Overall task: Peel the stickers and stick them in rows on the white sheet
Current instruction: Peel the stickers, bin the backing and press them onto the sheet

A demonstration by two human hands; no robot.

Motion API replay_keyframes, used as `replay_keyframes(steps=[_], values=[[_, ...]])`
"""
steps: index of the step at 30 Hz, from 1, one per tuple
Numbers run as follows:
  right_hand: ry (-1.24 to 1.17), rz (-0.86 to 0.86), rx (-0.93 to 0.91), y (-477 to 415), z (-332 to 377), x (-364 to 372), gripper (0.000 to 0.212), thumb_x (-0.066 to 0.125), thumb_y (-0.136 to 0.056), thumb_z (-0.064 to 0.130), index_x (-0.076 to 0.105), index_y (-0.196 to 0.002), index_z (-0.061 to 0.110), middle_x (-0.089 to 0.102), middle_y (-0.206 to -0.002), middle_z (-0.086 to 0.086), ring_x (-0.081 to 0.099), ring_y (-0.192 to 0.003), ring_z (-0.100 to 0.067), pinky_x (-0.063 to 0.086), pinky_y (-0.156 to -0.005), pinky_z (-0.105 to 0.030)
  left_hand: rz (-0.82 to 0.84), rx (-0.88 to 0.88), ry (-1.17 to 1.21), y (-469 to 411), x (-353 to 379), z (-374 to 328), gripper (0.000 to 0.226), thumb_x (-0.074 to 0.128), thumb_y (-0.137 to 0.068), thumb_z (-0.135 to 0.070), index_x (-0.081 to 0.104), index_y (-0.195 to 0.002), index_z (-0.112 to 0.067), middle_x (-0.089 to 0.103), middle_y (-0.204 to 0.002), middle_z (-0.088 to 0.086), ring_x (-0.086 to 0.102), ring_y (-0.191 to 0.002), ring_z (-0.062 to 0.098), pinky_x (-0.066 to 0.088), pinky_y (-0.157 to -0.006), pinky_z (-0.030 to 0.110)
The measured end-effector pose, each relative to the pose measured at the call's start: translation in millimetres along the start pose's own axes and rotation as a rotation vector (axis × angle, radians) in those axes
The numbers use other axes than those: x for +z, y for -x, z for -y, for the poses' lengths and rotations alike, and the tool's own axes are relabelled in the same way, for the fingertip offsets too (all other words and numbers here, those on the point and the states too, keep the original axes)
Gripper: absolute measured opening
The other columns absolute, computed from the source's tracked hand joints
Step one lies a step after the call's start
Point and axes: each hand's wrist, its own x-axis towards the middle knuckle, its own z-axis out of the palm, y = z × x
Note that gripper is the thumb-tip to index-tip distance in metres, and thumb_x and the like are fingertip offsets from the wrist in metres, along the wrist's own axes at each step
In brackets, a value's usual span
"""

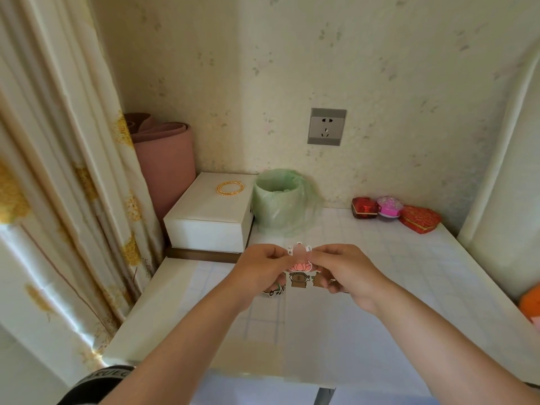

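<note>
A pink lotus sticker point(300, 260) is held up above the table between both hands. My left hand point(260, 270) pinches its left edge and my right hand point(342, 270) pinches its right edge, fingertips nearly meeting. Below them lies the white sheet point(304, 323) on the grid-patterned table. Brown cartoon stickers sit on the sheet: one point(298, 280) in the gap between the hands, another point(317, 280) partly behind my right fingers. A greenish sticker point(274, 291) peeks out under my left hand.
A small bin with a green bag point(277, 200) stands behind the hands, beside a white box point(210, 214) with gold bangles point(230, 188) on top. Red and pink heart-shaped tins point(394, 213) sit at the back right. A curtain point(58, 171) hangs on the left.
</note>
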Motion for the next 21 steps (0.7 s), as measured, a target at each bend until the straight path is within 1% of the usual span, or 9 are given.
replay_keyframes(steps=[3,6,9,14,17,18,19,20,21], values=[[0.073,-0.047,-0.042,7.0,-3.7,1.3,0.017,0.069,-0.090,0.024,0.071,-0.076,0.014,0.066,-0.061,0.004,0.049,-0.048,-0.015,0.033,-0.049,-0.026,0.005,0.021,-0.036,3.7,2.1,1.4,0.017,0.074,-0.087,-0.029,0.072,-0.089,-0.012,0.067,-0.071,0.005,0.059,-0.062,0.016,0.050,-0.062,0.029],[0.138,-0.069,-0.081,12.4,-8.3,0.0,0.012,0.065,-0.094,0.023,0.072,-0.089,0.016,0.074,-0.070,-0.001,0.050,-0.046,-0.016,0.033,-0.047,-0.026,0.023,0.041,-0.075,9.8,6.2,2.7,0.022,0.075,-0.086,-0.031,0.070,-0.084,-0.009,0.063,-0.067,0.005,0.056,-0.058,0.015,0.050,-0.061,0.028],[0.180,-0.033,-0.079,14.1,-15.1,-4.6,0.013,0.060,-0.097,0.021,0.071,-0.092,0.014,0.075,-0.076,-0.002,0.050,-0.044,-0.014,0.034,-0.047,-0.026,0.029,0.044,-0.136,14.2,9.5,5.6,0.020,0.074,-0.086,-0.030,0.070,-0.081,-0.012,0.066,-0.069,0.004,0.059,-0.059,0.012,0.050,-0.063,0.028],[0.204,0.071,-0.027,13.4,-24.2,-10.1,0.014,0.055,-0.100,0.024,0.065,-0.096,0.016,0.075,-0.087,-0.001,0.056,-0.054,-0.020,0.039,-0.046,-0.024,0.018,0.043,-0.217,15.0,11.9,14.3,0.012,0.073,-0.086,-0.026,0.071,-0.086,-0.014,0.067,-0.068,-0.008,0.062,-0.058,0.007,0.050,-0.062,0.026],[0.212,0.026,-0.002,9.1,-29.3,-10.5,0.012,0.055,-0.100,0.023,0.063,-0.093,0.018,0.072,-0.099,-0.004,0.060,-0.056,-0.018,0.039,-0.045,-0.024,-0.010,0.042,-0.152,16.3,18.7,15.3,0.010,0.077,-0.084,-0.027,0.074,-0.088,-0.018,0.071,-0.076,-0.006,0.066,-0.063,0.008,0.057,-0.068,0.028],[0.216,-0.010,0.006,6.6,-30.4,-11.0,0.012,0.055,-0.099,0.023,0.064,-0.092,0.018,0.071,-0.100,-0.003,0.061,-0.056,-0.017,0.039,-0.045,-0.023,-0.022,0.030,-0.110,15.4,21.1,15.8,0.012,0.077,-0.084,-0.026,0.074,-0.092,-0.018,0.073,-0.081,-0.005,0.068,-0.066,0.009,0.059,-0.071,0.030],[0.213,-0.051,0.013,3.3,-31.0,-12.1,0.012,0.055,-0.098,0.021,0.064,-0.091,0.017,0.069,-0.098,-0.003,0.061,-0.055,-0.016,0.038,-0.044,-0.023,-0.038,0.022,-0.075,13.8,22.7,16.7,0.017,0.075,-0.085,-0.025,0.072,-0.100,-0.017,0.073,-0.086,-0.004,0.069,-0.069,0.011,0.060,-0.073,0.031],[0.197,-0.093,0.020,-0.7,-31.2,-14.3,0.013,0.055,-0.097,0.019,0.064,-0.089,0.017,0.068,-0.094,-0.003,0.060,-0.054,-0.016,0.036,-0.044,-0.023,-0.059,0.027,-0.067,11.0,23.6,18.6,0.025,0.072,-0.087,-0.022,0.069,-0.111,-0.015,0.074,-0.090,-0.003,0.070,-0.073,0.012,0.060,-0.075,0.032],[0.166,-0.138,0.027,-4.5,-30.5,-17.5,0.014,0.055,-0.096,0.017,0.065,-0.087,0.016,0.067,-0.090,-0.004,0.059,-0.052,-0.017,0.035,-0.044,-0.023,-0.081,0.055,-0.110,7.1,23.3,21.8,0.032,0.069,-0.089,-0.020,0.065,-0.120,-0.015,0.073,-0.093,-0.003,0.070,-0.078,0.012,0.059,-0.077,0.031]])
